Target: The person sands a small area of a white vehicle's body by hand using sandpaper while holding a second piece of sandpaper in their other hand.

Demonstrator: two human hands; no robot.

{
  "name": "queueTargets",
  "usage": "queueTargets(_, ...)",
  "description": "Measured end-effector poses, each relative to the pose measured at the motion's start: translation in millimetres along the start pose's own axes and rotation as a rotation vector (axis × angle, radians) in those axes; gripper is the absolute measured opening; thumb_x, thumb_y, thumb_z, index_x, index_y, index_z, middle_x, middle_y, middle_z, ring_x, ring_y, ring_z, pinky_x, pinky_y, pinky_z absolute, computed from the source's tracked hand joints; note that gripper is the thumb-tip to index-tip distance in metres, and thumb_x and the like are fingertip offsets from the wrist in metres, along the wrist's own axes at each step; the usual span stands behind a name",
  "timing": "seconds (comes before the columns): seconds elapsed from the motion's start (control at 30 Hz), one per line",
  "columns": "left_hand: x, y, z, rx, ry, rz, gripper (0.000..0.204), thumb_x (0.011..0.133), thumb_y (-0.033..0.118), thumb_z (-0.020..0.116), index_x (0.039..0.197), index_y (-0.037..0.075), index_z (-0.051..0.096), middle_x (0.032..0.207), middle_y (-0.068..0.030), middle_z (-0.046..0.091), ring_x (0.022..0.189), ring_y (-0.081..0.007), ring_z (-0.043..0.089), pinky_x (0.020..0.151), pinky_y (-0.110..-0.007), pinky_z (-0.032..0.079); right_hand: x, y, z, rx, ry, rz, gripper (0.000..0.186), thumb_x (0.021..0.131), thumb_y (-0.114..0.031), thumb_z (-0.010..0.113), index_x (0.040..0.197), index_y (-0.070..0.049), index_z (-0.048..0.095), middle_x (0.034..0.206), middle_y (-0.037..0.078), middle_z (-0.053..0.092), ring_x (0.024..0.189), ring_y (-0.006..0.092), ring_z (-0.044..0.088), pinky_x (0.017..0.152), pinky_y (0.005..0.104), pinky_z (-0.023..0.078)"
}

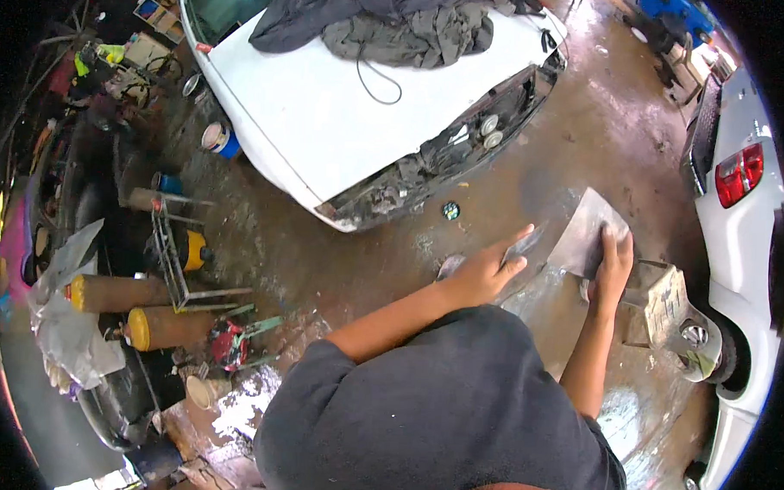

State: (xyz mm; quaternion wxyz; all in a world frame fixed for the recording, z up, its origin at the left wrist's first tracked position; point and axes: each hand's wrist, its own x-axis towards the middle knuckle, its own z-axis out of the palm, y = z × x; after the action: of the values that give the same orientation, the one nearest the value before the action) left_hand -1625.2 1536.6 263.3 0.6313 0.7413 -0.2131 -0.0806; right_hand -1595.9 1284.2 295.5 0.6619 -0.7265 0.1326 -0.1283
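My right hand (pixel 614 263) grips the lower right edge of a thin, flat, greyish sheet (pixel 580 234), with fingers over its face. The sheet is tilted, one corner pointing away from me. To its left, my left hand (pixel 486 272) is closed on a small flat grey piece (pixel 523 244) that shows between the index finger and thumb. Its kind is not clear. The index finger points forward along it. The small piece and the sheet are apart. Below my left wrist, a pale rounded object (pixel 449 266) is partly hidden.
A white car (pixel 327 113) with its front grille area open stands ahead, dark cloths (pixel 408 25) on its hood. A light-coloured vehicle (pixel 742 231) is at right, near a worn box-like stool (pixel 653 297). Gas cylinders (pixel 173 328) and a metal frame (pixel 174 255) are at left.
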Motion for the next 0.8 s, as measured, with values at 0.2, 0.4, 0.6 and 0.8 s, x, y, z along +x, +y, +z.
queueTargets(0.2, -43.3, 30.2, 3.4, 0.328, 0.067, 0.053, 0.039, 0.097, 0.018, 0.062, 0.133, 0.002, 0.059, 0.126, -0.0196, 0.063, 0.117, -0.0319, 0.060, 0.099, -0.039, 0.046, -20.5, 47.7, 30.6, -0.091, -0.007, -0.100, 0.054, 0.099, -0.020, 0.062, 0.142, 0.006, 0.043, 0.139, 0.019, 0.052, 0.125, 0.0230, 0.052, 0.108, 0.0346, 0.039)
queueTargets(0.4, -90.1, 35.2, -21.6, 0.139, 0.596, -0.184, 0.034, 0.095, 0.020, 0.067, 0.121, -0.002, 0.064, 0.110, -0.0154, 0.070, 0.099, -0.0263, 0.067, 0.090, -0.034, 0.050, -95.9, 40.6, 71.1, -0.084, -0.548, -0.041, 0.059, 0.092, -0.014, 0.069, 0.142, 0.005, 0.044, 0.133, 0.018, 0.058, 0.122, 0.0230, 0.056, 0.103, 0.0344, 0.043)
queueTargets(0.6, -133.4, 46.5, -50.1, -0.390, 0.787, -0.246, 0.040, 0.095, 0.016, 0.066, 0.132, 0.001, 0.059, 0.120, -0.0066, 0.065, 0.104, -0.0132, 0.060, 0.086, -0.030, 0.049, -121.6, 24.0, 122.3, 0.317, -0.734, 0.533, 0.050, 0.093, -0.020, 0.069, 0.134, 0.002, 0.052, 0.122, 0.011, 0.064, 0.106, 0.0201, 0.064, 0.093, 0.0348, 0.052)
queueTargets(0.8, -211.8, 31.9, -111.9, -0.580, 0.825, -0.200, 0.037, 0.100, 0.020, 0.060, 0.131, 0.001, 0.061, 0.114, -0.0048, 0.067, 0.100, -0.0106, 0.060, 0.083, -0.027, 0.049, -172.0, 5.4, 221.6, 0.628, -0.864, 0.696, 0.041, 0.098, -0.029, 0.063, 0.129, -0.003, 0.056, 0.118, 0.010, 0.067, 0.103, 0.0226, 0.067, 0.090, 0.0399, 0.055)
